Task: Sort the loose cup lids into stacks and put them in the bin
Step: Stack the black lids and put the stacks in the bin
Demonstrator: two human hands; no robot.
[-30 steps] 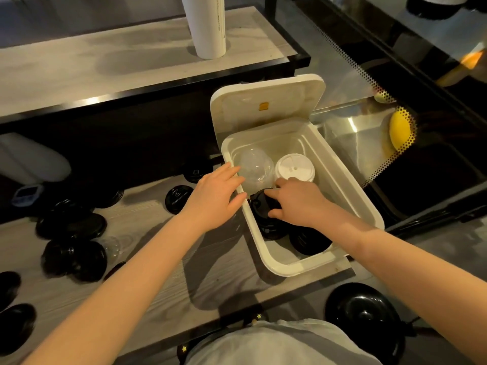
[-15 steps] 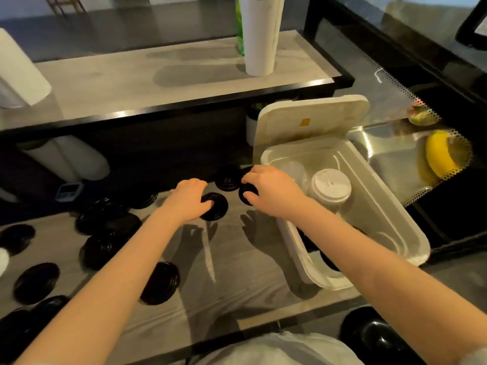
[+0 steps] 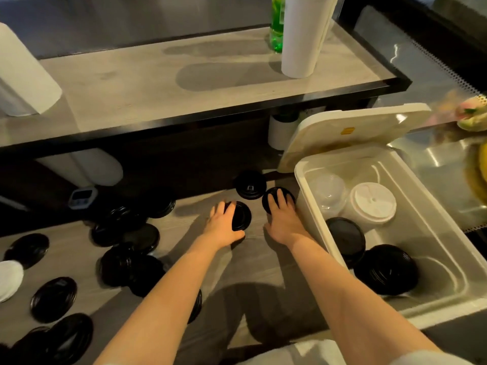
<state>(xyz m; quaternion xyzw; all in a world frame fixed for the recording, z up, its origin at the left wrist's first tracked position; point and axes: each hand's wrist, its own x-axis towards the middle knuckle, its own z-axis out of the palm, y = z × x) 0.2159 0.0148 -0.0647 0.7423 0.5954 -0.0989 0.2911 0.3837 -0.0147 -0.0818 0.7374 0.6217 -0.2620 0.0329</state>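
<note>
Several loose black cup lids (image 3: 54, 295) lie across the wooden counter. My left hand (image 3: 224, 227) grips one black lid (image 3: 241, 216), fingers on its far edge and thumb at its near edge. My right hand (image 3: 284, 219) rests its fingers on another black lid (image 3: 272, 200) right beside the white bin (image 3: 313, 206). A third black lid (image 3: 250, 184) lies just behind both. Inside the open bin stand clear dome lids (image 3: 328, 192), a white lid stack (image 3: 373, 202) and two black lid stacks (image 3: 345, 235) (image 3: 386, 268).
The bin's hinged cover (image 3: 353, 130) stands open at the back. A raised shelf (image 3: 184, 83) carries a paper towel roll (image 3: 303, 35) and a green bottle (image 3: 276, 22). A small timer (image 3: 83, 196) sits below it. A white lid (image 3: 8, 279) lies far left. A glass case borders the right.
Both hands left the bin and moved left onto the counter. They came down on two black lids beside the bin, and my view swung left.
</note>
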